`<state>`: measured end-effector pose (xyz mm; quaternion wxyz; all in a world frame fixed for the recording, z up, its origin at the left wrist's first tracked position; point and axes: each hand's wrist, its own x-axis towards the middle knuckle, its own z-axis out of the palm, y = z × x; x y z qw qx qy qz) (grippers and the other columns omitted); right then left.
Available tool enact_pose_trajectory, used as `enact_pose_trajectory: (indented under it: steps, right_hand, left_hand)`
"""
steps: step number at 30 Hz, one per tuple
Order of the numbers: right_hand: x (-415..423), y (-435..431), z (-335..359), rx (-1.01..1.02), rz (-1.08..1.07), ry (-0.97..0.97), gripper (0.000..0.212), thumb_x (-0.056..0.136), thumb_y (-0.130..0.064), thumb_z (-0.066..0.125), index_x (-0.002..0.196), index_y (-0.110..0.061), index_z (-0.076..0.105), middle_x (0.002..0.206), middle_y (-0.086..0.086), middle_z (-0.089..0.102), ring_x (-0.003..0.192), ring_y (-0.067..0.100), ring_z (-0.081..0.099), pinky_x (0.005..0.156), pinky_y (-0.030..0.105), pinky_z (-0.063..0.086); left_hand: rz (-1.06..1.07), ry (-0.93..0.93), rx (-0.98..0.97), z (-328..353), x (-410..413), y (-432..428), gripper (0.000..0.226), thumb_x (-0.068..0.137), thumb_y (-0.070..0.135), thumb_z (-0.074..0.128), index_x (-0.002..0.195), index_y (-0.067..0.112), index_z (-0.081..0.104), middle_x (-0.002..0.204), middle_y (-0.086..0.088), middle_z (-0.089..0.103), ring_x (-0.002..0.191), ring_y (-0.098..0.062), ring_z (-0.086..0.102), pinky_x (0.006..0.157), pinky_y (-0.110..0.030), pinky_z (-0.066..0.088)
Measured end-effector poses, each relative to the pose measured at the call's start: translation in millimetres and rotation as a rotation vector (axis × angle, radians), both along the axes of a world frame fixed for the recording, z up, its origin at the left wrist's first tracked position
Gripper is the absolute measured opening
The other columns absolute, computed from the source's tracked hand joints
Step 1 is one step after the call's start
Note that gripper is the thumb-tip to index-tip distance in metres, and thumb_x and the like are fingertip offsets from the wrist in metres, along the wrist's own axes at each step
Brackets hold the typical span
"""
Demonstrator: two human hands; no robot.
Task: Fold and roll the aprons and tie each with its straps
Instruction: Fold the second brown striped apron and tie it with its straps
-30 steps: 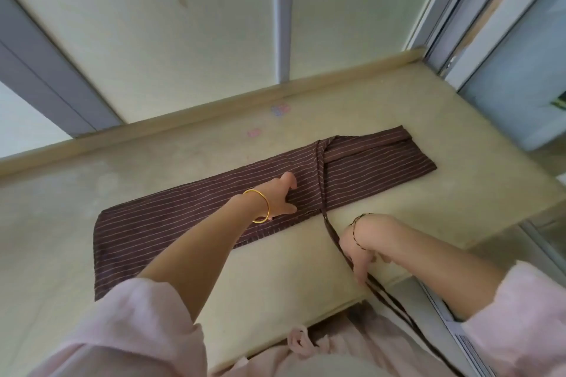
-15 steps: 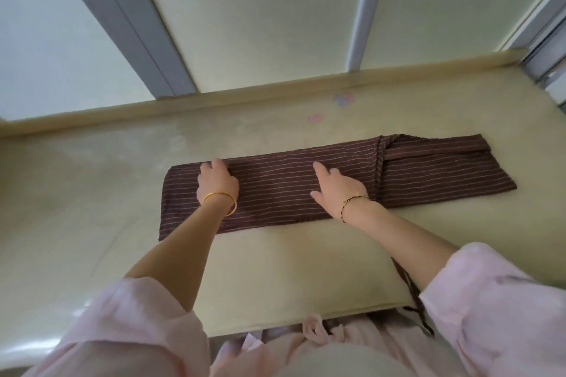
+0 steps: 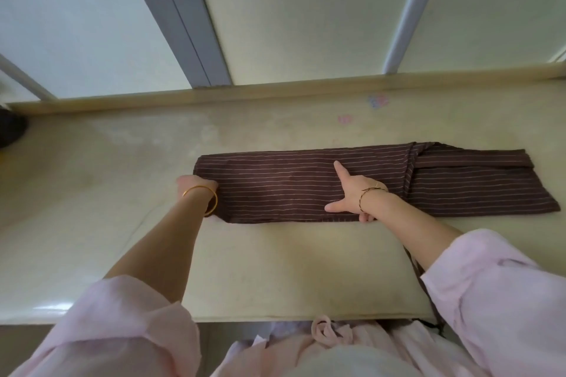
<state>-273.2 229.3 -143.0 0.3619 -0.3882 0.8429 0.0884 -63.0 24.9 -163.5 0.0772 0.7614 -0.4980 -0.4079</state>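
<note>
A striped brown apron, folded into a long band, lies across the centre and right of the frame on a pale counter. The left hand grips its left end, fingers curled out of sight. The right hand presses its middle, two fingers splayed apart; a strap trails off the counter's near edge at lower right

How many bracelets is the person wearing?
2. A gold bangle circles the left wrist by the apron's left end; a thin dark bracelet circles the right wrist over the apron's middle. Sleeves could hide more.
</note>
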Motion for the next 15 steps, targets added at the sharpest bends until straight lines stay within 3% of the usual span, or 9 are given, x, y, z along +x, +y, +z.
enact_pose_trajectory:
  steps: [3, 5, 7, 9, 12, 15]
  right_hand:
    - [-3, 3, -3, -0.047, -0.020, -0.017, 0.103, 0.082, -0.059, 0.059, 0.148, -0.033, -0.016, 0.071, -0.001, 0.054, 0.052, 0.013, 0.062, 0.060, 0.029, 0.058]
    - [-7, 8, -10, -0.119, -0.121, -0.120, 0.096, 0.084, -0.054, 0.059, 0.149, -0.035, -0.009, 0.091, 0.004, 0.062, 0.058, 0.015, 0.066, 0.060, 0.031, 0.059]
    - [-16, 15, -16, -0.287, -0.340, -0.356, 0.081, 0.090, -0.035, 0.060, 0.150, -0.031, 0.006, 0.107, 0.010, 0.061, 0.064, 0.018, 0.066, 0.059, 0.032, 0.059]
    - [-27, 26, -11, -0.487, -0.576, -0.614, 0.069, 0.091, -0.006, 0.055, 0.149, -0.023, 0.023, 0.102, 0.010, 0.059, 0.073, 0.019, 0.064, 0.063, 0.034, 0.058]
    - [-52, 55, 7, -0.771, -0.734, -0.917, 0.075, 0.084, 0.019, 0.045, 0.145, -0.022, 0.031, 0.119, 0.008, 0.055, 0.103, 0.023, 0.061, 0.083, 0.040, 0.056]
    - [-78, 93, 22, -0.933, -0.721, -1.024, 0.084, 0.078, 0.017, 0.059, 0.139, -0.035, 0.032, 0.129, 0.002, 0.054, 0.113, 0.020, 0.059, 0.088, 0.040, 0.054]
  left_hand:
    - [0.099, 0.339, 0.193, 26, -23, 1, 0.043, 0.086, 0.014, 0.065, 0.125, 0.005, 0.050, 0.098, -0.013, 0.062, 0.088, -0.027, 0.065, 0.058, -0.033, 0.048]
    - [0.008, 0.451, 0.196, 46, -56, 10, 0.044, 0.085, 0.013, 0.066, 0.125, 0.004, 0.050, 0.087, -0.010, 0.060, 0.070, -0.022, 0.062, 0.053, -0.032, 0.049]
    - [-0.143, 0.505, 0.182, 64, -97, 27, 0.046, 0.084, 0.011, 0.067, 0.125, 0.004, 0.048, 0.088, -0.010, 0.059, 0.069, -0.021, 0.060, 0.057, -0.033, 0.052]
    - [-0.277, 0.547, 0.174, 78, -139, 52, 0.040, 0.084, 0.009, 0.066, 0.121, 0.006, 0.048, 0.088, -0.010, 0.058, 0.070, -0.021, 0.060, 0.054, -0.032, 0.053]
    - [-0.424, 0.620, 0.165, 92, -200, 99, 0.015, 0.086, 0.004, 0.062, 0.096, 0.008, 0.051, 0.092, -0.014, 0.058, 0.078, -0.028, 0.061, 0.069, -0.042, 0.057]
    - [-0.538, 0.700, 0.216, 101, -253, 146, 0.026, 0.087, 0.004, 0.061, 0.111, 0.004, 0.049, 0.101, -0.018, 0.057, 0.086, -0.031, 0.062, 0.078, -0.046, 0.056]
